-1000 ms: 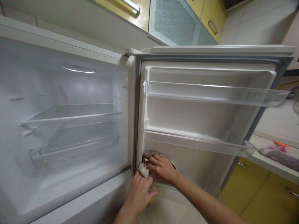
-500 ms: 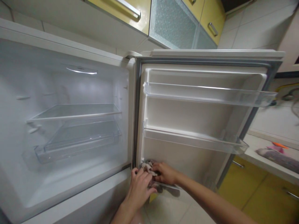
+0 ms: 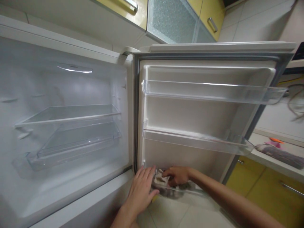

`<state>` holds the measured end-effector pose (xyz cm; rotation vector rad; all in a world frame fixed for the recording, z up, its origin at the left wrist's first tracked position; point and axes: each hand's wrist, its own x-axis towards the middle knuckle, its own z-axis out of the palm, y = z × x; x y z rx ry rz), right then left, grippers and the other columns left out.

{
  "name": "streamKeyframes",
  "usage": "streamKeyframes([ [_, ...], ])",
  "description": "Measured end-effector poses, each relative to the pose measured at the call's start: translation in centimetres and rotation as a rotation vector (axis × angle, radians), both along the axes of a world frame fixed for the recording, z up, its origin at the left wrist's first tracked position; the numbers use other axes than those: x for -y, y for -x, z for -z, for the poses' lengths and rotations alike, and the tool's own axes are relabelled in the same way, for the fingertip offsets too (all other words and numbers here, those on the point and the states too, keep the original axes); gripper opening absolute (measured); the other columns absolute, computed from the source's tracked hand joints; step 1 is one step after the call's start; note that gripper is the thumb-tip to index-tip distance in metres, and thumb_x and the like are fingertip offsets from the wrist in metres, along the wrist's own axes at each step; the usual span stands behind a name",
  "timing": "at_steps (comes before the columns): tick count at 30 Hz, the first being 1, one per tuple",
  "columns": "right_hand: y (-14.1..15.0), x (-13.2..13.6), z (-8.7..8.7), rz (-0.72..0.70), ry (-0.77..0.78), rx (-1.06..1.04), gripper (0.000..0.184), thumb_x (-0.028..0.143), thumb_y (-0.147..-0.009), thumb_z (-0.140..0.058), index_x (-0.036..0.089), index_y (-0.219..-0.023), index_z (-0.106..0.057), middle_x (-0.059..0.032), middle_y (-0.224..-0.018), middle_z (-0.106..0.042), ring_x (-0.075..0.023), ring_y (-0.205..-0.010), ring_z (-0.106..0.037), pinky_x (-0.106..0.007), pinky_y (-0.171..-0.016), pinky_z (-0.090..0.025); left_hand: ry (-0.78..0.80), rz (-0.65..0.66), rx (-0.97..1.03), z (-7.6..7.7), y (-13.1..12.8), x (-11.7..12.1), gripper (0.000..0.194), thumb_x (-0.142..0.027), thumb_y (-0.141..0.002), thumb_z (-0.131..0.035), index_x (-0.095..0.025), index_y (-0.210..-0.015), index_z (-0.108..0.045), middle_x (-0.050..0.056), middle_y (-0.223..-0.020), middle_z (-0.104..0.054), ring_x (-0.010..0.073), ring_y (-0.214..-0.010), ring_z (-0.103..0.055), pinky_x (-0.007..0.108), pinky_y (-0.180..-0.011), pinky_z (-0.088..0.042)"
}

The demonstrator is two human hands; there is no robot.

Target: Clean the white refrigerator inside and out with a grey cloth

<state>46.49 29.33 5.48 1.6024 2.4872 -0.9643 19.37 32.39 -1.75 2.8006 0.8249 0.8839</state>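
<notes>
My right hand (image 3: 178,176) grips a crumpled, pale and grey-brown cloth (image 3: 161,179) inside the bottom clear bin (image 3: 197,192) of the fridge door. Part of the cloth shows through the bin's front wall. At the bin's hinge-side end rests my left hand (image 3: 142,186), fingers stretched out and thumb apart, holding nothing. The fridge door (image 3: 180,117) stands wide open. Two clear door shelves, the upper shelf (image 3: 209,91) and the middle shelf (image 3: 194,141), sit above the bin with nothing on them.
On the left is the lit fridge compartment (image 3: 71,177) with a glass shelf (image 3: 71,113) and a clear tray (image 3: 76,152). Yellow cabinets (image 3: 128,12) hang above. To the right, a counter (image 3: 263,142) holds a grey cloth (image 3: 282,154) and an orange-handled item (image 3: 275,140).
My right hand and the cloth have moved right along the bottom bin, away from the hinge. My left hand's fingers have straightened. The view has shifted slightly.
</notes>
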Motion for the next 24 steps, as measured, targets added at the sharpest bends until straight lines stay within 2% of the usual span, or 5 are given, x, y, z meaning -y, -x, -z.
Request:
streamKeyframes([
  [8, 6.8, -2.8, 0.2, -0.08, -0.201, 0.111, 0.046, 0.011, -0.08, -0.082, 0.016, -0.126, -0.076, -0.009, -0.123, -0.075, -0.0211, -0.099, -0.068, -0.028, -0.086, -0.051, 0.02, -0.056, -0.056, -0.9, 0.0, 0.1, 0.097, -0.037, -0.083, -0.097, -0.017, -0.164, -0.048, 0.016, -0.155, -0.068, 0.0346, -0.144, -0.065, 0.059, -0.135, -0.039],
  [12, 3.5, 3.3, -2.8, 0.071, -0.524, 0.364, 0.018, 0.017, -0.093, -0.076, 0.022, -0.11, -0.076, -0.0058, -0.115, -0.072, -0.0243, -0.102, -0.068, -0.03, -0.079, -0.047, 0.018, -0.047, -0.046, -0.7, 0.3, -0.1, 0.083, -0.037, -0.08, -0.099, -0.017, -0.152, -0.062, 0.013, -0.141, -0.076, 0.0344, -0.134, -0.07, 0.061, -0.132, -0.041],
  [18, -5.7, 14.9, -6.1, 0.314, -1.553, 0.609, 0.031, 0.01, -0.102, -0.057, 0.021, -0.129, -0.069, -0.0134, -0.118, -0.066, -0.0292, -0.104, -0.062, -0.041, -0.089, -0.049, 0.015, -0.003, -0.007, -0.7, 0.3, -0.4, 0.028, -0.035, -0.081, -0.098, -0.024, -0.095, -0.076, 0.001, -0.099, -0.078, 0.0294, -0.104, -0.076, 0.065, -0.126, -0.046],
  [21, -7.6, 16.0, -6.2, 0.427, -1.683, 0.577, 0.024, 0.018, -0.103, -0.059, 0.017, -0.126, -0.065, -0.0153, -0.113, -0.061, -0.0293, -0.099, -0.059, -0.04, -0.084, -0.052, 0.018, 0.01, -0.007, -1.1, 0.4, -0.2, 0.025, -0.034, -0.082, -0.097, -0.024, -0.09, -0.075, 0.0, -0.096, -0.078, 0.0291, -0.102, -0.075, 0.066, -0.124, -0.048],
  [24, -5.6, 12.7, -5.3, 0.416, -1.628, 0.451, 0.03, 0.015, -0.098, -0.057, 0.018, -0.127, -0.061, -0.015, -0.116, -0.06, -0.0299, -0.106, -0.06, -0.038, -0.085, -0.056, 0.023, 0.003, -0.003, -1.2, 0.3, 0.1, 0.024, -0.033, -0.082, -0.097, -0.024, -0.087, -0.076, 0.001, -0.094, -0.077, 0.0286, -0.099, -0.076, 0.068, -0.125, -0.046],
])
